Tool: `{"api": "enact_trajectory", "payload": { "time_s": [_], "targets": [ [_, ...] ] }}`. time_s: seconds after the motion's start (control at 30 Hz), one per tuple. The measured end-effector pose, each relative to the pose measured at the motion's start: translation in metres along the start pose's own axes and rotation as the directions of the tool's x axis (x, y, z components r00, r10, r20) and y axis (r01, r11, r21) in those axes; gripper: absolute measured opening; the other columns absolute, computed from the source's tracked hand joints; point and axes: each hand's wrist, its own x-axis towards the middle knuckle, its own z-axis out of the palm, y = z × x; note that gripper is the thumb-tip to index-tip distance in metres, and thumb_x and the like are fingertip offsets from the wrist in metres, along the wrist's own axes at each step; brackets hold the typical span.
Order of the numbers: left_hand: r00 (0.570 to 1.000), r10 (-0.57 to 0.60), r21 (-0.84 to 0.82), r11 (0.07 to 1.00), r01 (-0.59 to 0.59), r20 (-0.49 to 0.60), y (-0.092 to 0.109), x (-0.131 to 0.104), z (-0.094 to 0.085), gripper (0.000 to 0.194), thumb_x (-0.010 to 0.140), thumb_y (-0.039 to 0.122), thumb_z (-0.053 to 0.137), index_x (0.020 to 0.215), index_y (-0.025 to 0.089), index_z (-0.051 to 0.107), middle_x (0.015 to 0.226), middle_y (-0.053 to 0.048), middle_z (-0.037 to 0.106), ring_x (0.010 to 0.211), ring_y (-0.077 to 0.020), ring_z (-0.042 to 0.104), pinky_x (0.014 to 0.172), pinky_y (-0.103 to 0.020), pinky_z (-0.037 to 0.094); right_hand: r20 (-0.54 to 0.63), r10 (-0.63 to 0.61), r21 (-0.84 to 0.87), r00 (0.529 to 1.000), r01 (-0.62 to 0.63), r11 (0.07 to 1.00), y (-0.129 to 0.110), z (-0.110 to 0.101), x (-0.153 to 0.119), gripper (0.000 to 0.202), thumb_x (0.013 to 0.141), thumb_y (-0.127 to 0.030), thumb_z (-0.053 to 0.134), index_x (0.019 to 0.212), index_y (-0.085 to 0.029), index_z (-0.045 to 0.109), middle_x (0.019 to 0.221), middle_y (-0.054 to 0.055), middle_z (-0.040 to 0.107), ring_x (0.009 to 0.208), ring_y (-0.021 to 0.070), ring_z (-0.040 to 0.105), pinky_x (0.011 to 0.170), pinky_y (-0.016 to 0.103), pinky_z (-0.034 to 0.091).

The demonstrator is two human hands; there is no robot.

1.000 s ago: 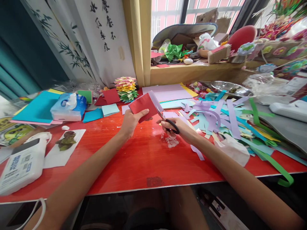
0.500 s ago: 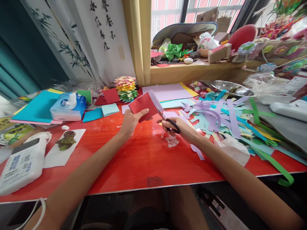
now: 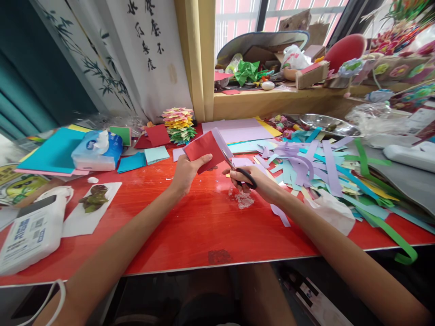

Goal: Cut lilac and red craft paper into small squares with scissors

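Note:
My left hand (image 3: 190, 171) is closed on a red paper square (image 3: 205, 151) together with a sheet of purple paper (image 3: 219, 139) behind it, thumb on the red face. Both are held up above the table. My right hand (image 3: 247, 180) grips black-handled scissors (image 3: 247, 178), whose blades lie at the right edge of the papers, along the purple part. How far the blades are apart I cannot make out. Beneath my right hand, a small heap of clear, crumbly bits (image 3: 243, 199) lies on the red tabletop (image 3: 170, 244).
Many paper strips (image 3: 331, 167) cover the table's right side, with a metal bowl (image 3: 329, 125) behind. Purple sheets (image 3: 238, 130) lie at the back. Blue squares (image 3: 131, 162), a tissue pack (image 3: 97, 151), a folded-paper stack (image 3: 178, 126) and a white box (image 3: 34, 233) stand left.
Almost nothing differs. Both hands, the papers and the scissors keep nearly the same place, with only a very slight shift in the view.

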Motion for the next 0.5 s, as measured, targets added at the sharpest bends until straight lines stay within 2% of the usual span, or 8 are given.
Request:
{"api": "enact_trajectory", "payload": {
  "time_s": [0.5],
  "targets": [
    [1.0,-0.002,-0.02,1.0,0.002,0.006,0.0004,-0.0004,0.0007,0.025,0.063,0.03,0.071,0.074,0.009,0.063,0.076,-0.006,0.067,0.062,-0.0191,0.065,0.063,-0.036,0.057,0.001,0.024,-0.017,1.0,-0.024,1.0,-0.0026,0.0,-0.0009,0.04,0.075,-0.054,0.054,0.06,-0.017,0.049,0.059,0.0,0.047,0.049,0.0083,0.041,0.044,0.024,0.028]
  ]
}}
